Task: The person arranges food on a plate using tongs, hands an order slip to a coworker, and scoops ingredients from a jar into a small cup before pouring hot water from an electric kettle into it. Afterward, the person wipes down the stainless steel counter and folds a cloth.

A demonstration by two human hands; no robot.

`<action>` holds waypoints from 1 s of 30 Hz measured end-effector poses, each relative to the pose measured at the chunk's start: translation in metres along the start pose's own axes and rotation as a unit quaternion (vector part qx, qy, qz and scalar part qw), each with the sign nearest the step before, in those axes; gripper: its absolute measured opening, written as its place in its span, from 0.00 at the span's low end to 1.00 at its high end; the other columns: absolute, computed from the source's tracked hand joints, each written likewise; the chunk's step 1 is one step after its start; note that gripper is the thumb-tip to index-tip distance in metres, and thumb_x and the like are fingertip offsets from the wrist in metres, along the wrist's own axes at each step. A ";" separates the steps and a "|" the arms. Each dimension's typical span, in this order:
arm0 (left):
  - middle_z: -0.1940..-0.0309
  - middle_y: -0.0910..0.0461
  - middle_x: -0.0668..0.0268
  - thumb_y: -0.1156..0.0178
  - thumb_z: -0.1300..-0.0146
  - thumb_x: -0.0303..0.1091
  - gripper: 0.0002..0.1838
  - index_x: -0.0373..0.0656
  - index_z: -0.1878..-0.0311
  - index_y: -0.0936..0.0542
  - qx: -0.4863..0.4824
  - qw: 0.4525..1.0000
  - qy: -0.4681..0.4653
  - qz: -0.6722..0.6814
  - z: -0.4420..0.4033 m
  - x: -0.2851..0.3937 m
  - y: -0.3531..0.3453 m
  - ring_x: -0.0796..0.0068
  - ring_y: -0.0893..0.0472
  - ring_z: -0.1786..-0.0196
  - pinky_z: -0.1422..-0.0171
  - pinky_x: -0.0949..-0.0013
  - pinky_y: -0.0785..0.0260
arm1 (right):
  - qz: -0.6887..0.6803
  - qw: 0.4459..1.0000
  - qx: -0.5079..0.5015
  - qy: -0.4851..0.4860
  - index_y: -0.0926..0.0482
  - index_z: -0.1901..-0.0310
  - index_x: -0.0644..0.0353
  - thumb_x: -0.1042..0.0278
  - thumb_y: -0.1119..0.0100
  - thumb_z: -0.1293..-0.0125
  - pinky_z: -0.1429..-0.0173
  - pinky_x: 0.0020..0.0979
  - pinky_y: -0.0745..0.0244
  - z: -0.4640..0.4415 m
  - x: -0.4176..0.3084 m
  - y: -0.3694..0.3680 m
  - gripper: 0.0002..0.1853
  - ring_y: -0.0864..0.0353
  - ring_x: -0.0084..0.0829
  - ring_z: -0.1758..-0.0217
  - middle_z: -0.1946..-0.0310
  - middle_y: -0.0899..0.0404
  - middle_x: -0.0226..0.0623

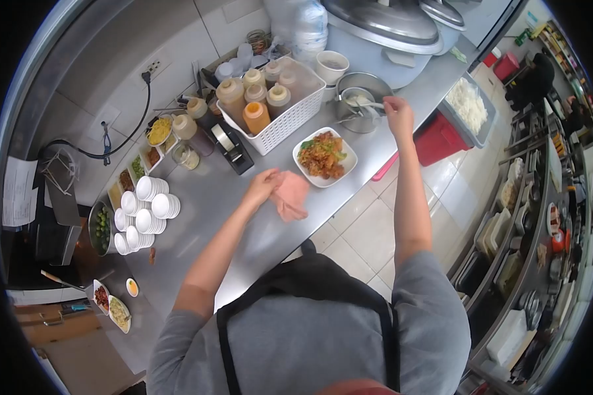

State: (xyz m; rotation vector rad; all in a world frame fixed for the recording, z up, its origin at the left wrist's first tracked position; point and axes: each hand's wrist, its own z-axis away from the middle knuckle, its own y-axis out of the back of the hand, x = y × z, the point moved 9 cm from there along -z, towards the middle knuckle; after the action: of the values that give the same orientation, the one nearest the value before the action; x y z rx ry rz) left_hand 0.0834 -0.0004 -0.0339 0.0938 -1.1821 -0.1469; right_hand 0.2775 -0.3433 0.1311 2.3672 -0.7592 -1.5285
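Observation:
My left hand pinches a corner of a pink cloth on the steel counter. Just right of the cloth, a square white plate holds browned, saucy food with bits of green. My right hand is closed at the counter's edge, on the handle of a utensil that reaches into a small metal pot. What lies in the pot is pale and hard to make out.
A white basket of sauce bottles and a tape dispenser stand behind the plate. Stacked white cups are at the left. Large lidded containers stand at the back. A tub of white shreds sits beyond the counter's right edge.

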 end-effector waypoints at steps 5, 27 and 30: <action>0.61 0.22 0.56 0.49 0.39 0.32 0.19 0.42 0.44 0.30 0.057 0.998 0.019 0.009 -0.074 0.031 -0.050 0.73 0.21 0.61 0.62 0.71 0.26 | 0.173 0.970 -0.143 0.091 0.19 0.67 0.60 0.58 0.42 0.46 0.56 0.37 0.28 -0.039 -0.015 -0.066 0.13 0.21 0.43 0.63 0.66 0.21 0.45; 0.63 0.23 0.57 0.53 0.48 0.21 0.20 0.34 0.49 0.30 0.204 0.960 0.031 0.187 0.124 -0.018 0.099 0.69 0.20 0.66 0.68 0.71 0.23 | -0.315 0.906 -0.189 -0.209 0.24 0.68 0.67 0.62 0.39 0.43 0.63 0.22 0.24 -0.031 0.001 -0.057 0.13 0.20 0.27 0.67 0.72 0.23 0.36; 0.64 0.23 0.57 0.53 0.48 0.21 0.20 0.33 0.49 0.30 0.281 0.938 0.051 0.197 0.183 -0.066 0.136 0.69 0.20 0.67 0.68 0.70 0.23 | -0.418 0.856 -0.219 -0.212 0.26 0.69 0.66 0.68 0.42 0.40 0.56 0.25 0.24 0.022 -0.022 -0.083 0.09 0.20 0.30 0.63 0.65 0.22 0.45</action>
State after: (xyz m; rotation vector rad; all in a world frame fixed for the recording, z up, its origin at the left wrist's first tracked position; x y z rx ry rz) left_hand -0.1013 0.1458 -0.0049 0.3582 -1.0868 0.5503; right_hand 0.2758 -0.2597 0.1021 2.0827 0.6477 -2.2615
